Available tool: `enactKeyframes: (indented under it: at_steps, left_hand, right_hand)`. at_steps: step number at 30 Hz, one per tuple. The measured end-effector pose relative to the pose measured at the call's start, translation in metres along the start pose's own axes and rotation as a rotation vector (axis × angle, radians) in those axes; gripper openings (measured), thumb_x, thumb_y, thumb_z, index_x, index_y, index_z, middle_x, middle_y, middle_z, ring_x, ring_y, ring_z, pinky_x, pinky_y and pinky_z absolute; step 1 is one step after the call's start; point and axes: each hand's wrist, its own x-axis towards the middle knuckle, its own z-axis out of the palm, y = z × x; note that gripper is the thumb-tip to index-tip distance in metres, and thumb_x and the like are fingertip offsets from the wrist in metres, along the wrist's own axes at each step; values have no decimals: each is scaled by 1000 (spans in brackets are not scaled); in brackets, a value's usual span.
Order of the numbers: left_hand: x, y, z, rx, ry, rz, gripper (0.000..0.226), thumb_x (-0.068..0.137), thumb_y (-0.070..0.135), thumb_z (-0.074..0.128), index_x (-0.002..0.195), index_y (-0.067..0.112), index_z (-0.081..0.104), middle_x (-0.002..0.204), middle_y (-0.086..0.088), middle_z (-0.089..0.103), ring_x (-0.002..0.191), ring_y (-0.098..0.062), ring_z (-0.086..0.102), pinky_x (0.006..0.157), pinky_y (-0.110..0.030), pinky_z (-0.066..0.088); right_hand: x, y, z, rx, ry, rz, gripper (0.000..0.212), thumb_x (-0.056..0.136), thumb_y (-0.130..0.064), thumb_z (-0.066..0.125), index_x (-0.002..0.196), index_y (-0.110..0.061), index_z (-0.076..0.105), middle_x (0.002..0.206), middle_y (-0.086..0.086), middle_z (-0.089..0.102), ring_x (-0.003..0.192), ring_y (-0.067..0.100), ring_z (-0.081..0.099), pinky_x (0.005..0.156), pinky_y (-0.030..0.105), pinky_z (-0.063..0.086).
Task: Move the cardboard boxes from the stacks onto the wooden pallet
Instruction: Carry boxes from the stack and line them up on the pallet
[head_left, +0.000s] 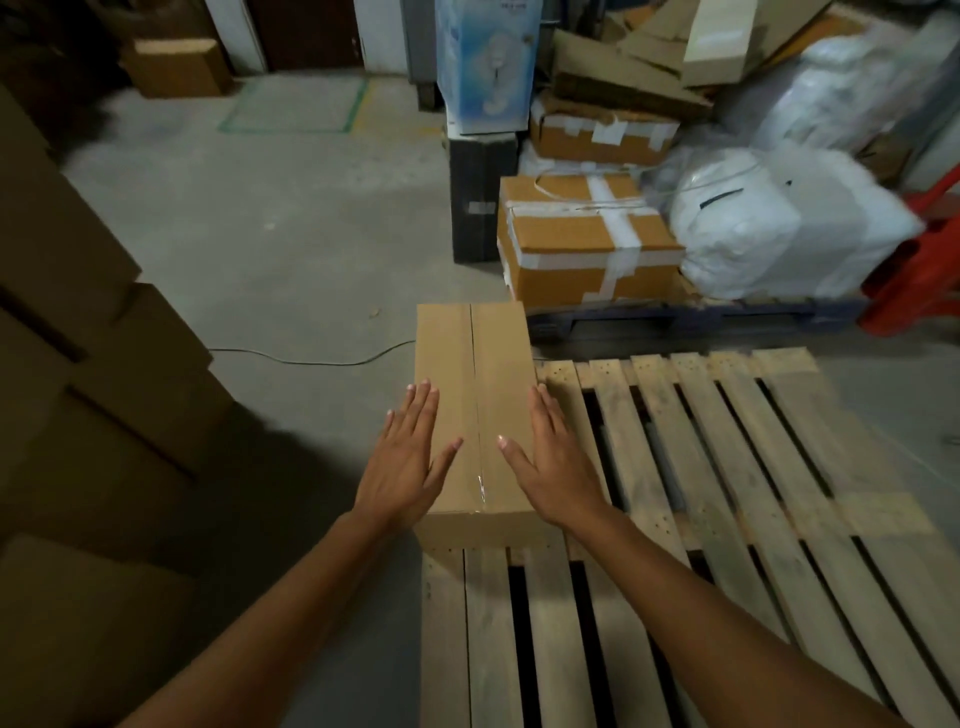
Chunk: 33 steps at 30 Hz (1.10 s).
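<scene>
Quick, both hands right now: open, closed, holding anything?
Left hand: open, fingers straight, flat against the left edge of the cardboard box.
Right hand: open, fingers straight, flat against its right edge.

The box (475, 415) in front of you is smooth, matt brown cardboard, with 1 strip of clear tape (481, 486) along its top seam that glints glossy near your end. The pallet (727, 493) beneath it is bare, unpainted wood, pale and rough, its slats scuffed and pitted with small holes. The stacked boxes (93, 332) on your left are the same matt cardboard. The floor (285, 234) is dull grey concrete, blotchy. Farther off, a cardboard parcel (561, 244) carries bands of white tape (621, 234), and the bags (779, 228) beside it are white, crinkled plastic with a faint sheen.
</scene>
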Motion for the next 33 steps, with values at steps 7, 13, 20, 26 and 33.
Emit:
enactKeyframes:
  at_steps: [7, 13, 20, 26, 33]
  left_hand:
    - [-131, 70, -141, -187, 157, -3, 81, 97, 67, 23, 161, 19, 13, 168, 4, 5, 154, -7, 0, 126, -42, 8]
    - [-293, 111, -204, -289, 302, -95, 72, 99, 56, 36, 160, 19, 22, 168, 5, 15, 153, -3, 7, 123, -49, 22]
    - [-480, 159, -236, -280, 461, -255, 70, 99, 53, 40, 155, 12, 34, 163, -1, 28, 152, -10, 19, 121, -17, 16]
    - [-603, 186, -267, -246, 597, -337, 64, 100, 48, 42, 152, 11, 40, 159, -5, 36, 151, -14, 26, 119, -14, 17]
    - [-664, 168, -345, -160, 813, -373, 59, 100, 41, 48, 153, 17, 37, 160, -1, 33, 151, -11, 24, 118, -12, 15]
  right_hand:
    - [-155, -109, -80, 238, 93, 27, 81, 100, -54, 49, 161, -33, 0, 169, -4, 14, 151, 14, 23, 119, 40, 29]
    - [-317, -171, -111, 363, 112, -12, 84, 91, -62, 49, 160, -36, 11, 165, -7, 25, 148, 7, 26, 119, 38, 32]
    - [-467, -204, -117, 414, 23, -121, 83, 88, -65, 49, 159, -31, 23, 162, -4, 31, 148, 10, 31, 117, 47, 37]
    - [-547, -249, -114, 401, -28, -294, 78, 88, -65, 51, 156, -33, 28, 158, -6, 37, 145, 10, 37, 112, 48, 42]
    - [-570, -355, -114, 458, -90, -553, 69, 87, -65, 51, 149, -44, 28, 156, -6, 41, 140, 6, 40, 109, 37, 47]
